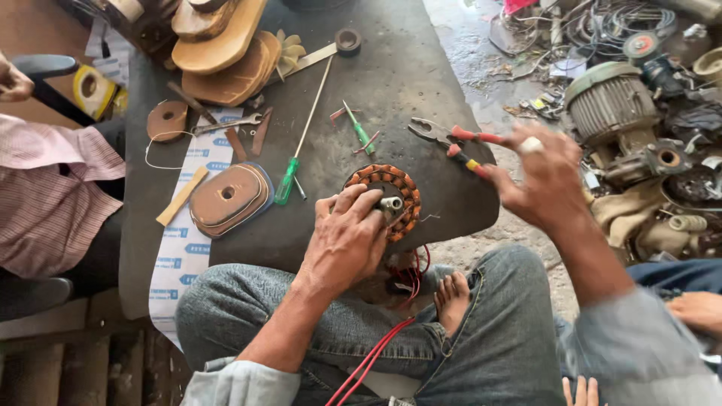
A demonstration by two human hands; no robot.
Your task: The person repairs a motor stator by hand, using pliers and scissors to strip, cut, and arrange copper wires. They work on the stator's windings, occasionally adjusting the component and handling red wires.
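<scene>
Both hands are busy at the near edge of the dark desk (391, 83). His left hand (347, 240) lies palm-down over a wound stator (385, 199), fingers curled around its rim and the metal shaft end at the centre; the coil ring, banded in orange and copper, sits right at the desk's near edge, partly over the person's lap. Red wires (376, 349) run from under it down across the jeans. His right hand (545, 177) is lifted and closed around the red handles of a pair of pliers (444, 137), whose jaws point left and lie just above the desk, a little apart from the stator.

Risks, as I judge them: the stator sits so near the edge that a push from the pressing hand could tip it off towards the bare foot (451, 297) below. The plier tips could nick the winding's insulation if they come in at a slant. The red wires, loose over the knee, might snag on a moving wrist.

The left forearm comes up from the lap, wrist bent down; the right arm reaches out from the right, elbow bent, wrist level, the hand slightly blurred. Farther off lie a green-handled screwdriver (289, 180), a small green tool (361, 134), a spanner (226, 124) and wooden coil formers (229, 197).
</scene>
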